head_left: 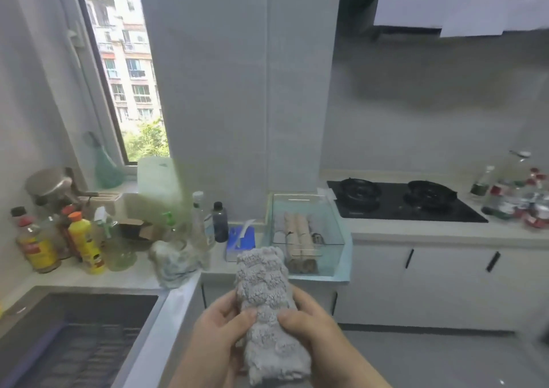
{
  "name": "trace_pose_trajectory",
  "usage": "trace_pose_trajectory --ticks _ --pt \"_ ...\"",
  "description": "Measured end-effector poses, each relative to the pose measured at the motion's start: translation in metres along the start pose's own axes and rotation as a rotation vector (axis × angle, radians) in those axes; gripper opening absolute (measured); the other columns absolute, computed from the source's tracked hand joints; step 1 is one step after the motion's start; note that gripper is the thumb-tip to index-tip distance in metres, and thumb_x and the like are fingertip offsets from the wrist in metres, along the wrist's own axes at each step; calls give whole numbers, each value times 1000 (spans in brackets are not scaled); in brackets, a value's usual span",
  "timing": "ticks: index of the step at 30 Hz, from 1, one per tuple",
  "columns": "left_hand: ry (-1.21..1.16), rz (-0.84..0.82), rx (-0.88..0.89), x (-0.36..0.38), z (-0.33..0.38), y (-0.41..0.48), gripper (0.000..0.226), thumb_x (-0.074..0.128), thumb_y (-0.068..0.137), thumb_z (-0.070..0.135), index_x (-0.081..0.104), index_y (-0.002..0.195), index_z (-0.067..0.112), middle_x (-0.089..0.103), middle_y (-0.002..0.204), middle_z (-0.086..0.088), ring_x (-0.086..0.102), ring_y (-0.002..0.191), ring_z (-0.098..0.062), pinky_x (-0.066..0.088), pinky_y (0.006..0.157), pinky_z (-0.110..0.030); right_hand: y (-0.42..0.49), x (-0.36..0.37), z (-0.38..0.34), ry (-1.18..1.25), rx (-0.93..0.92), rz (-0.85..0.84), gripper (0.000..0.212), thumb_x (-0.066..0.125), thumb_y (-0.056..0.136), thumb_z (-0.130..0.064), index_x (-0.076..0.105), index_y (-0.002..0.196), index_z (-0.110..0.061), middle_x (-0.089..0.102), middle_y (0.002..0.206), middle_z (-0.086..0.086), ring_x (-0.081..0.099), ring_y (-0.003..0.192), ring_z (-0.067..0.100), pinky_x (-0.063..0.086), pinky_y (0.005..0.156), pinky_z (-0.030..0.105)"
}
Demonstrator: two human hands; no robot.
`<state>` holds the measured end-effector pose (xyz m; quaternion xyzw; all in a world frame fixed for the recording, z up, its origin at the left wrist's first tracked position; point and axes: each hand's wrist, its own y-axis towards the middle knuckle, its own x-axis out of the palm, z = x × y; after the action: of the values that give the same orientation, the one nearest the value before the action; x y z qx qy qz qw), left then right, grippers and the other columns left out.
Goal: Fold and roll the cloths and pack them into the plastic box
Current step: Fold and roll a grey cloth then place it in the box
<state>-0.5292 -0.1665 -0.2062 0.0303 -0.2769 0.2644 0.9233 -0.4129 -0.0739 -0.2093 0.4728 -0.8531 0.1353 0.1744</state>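
Observation:
A fluffy grey cloth [267, 292], folded into a long narrow strip, is held in the air in front of the counter. My left hand [217, 334] grips its left side and my right hand [315, 328] grips its right side, thumbs on top. Beyond it, the clear plastic box [335, 233] stands on the counter corner with rolled beige cloths [300, 239] inside. A crumpled whitish cloth [175, 260] lies on the counter to the left of the box.
Several bottles [83, 242] crowd the counter at the left, above a sink [74, 340]. A blue tissue pack [240, 242] sits beside the box. A black gas hob [404, 200] lies to the right, with more jars [517, 197] at the far right.

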Motion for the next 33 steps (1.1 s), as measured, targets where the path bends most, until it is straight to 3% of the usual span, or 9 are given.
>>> trace_pose_trajectory --ticks 5,10,13,16,20,23,26,29,33 --pt "97 67 -79 26 -30 93 65 75 50 3 57 113 1 72 91 -24 71 71 -32 56 51 -36 49 -69 -21 -37 -32 180 64 74 57 -14 59 119 -8 67 115 21 60 112 42 49 94 48" --pt "286 141 -63 44 -56 197 41 79 69 -3 52 97 12 72 80 -14 69 66 -25 53 55 -33 125 -130 -34 -213 -52 380 69 72 51 -20 58 118 -13 71 110 12 67 104 31 53 92 47" --pt "717 169 191 39 -68 269 31 77 77 16 50 86 27 61 90 10 60 80 -8 46 62 -20 181 -163 -42 -333 -43 515 65 68 50 -23 59 114 -21 72 107 6 69 99 24 55 89 46" --pt "999 -27 469 27 -70 348 4 61 83 33 58 84 36 55 103 27 53 93 3 40 79 -7 237 -191 -59 -535 -21 642 51 61 61 -19 58 110 -32 72 103 -4 69 92 10 57 83 34" --pt "628 -179 -25 43 -75 426 28 49 97 10 69 94 29 72 100 5 66 89 -12 52 80 -30 299 -227 -76 -946 76 760 47 59 73 -27 45 116 -40 65 103 -18 63 92 5 51 75 25" --pt "244 -179 -488 69 -85 461 30 36 102 26 64 105 15 71 98 -8 64 80 -20 49 67 -32 333 -254 -69 -1219 205 791 48 52 75 -28 38 120 -37 60 110 -13 61 99 18 50 75 32" --pt "142 -143 -713 74 -108 491 52 31 98 49 67 108 13 70 98 -15 61 80 -26 46 64 -30 355 -279 -49 -1336 363 746 41 49 75 -27 37 114 -27 56 109 -3 60 97 24 48 70 35" --pt "105 -102 -871 65 -131 517 62 24 92 65 66 102 19 72 96 -11 64 89 -28 46 79 -36 371 -300 -37 -1251 523 638 38 54 74 -29 36 108 -25 57 110 1 59 101 27 45 72 34" --pt "33 -31 -984 52 -161 538 78 15 87 75 64 111 19 74 98 -12 64 102 -29 48 88 -48 385 -332 -18 -735 595 594 53 54 76 -40 39 126 -35 58 130 -3 58 113 16 47 94 32"
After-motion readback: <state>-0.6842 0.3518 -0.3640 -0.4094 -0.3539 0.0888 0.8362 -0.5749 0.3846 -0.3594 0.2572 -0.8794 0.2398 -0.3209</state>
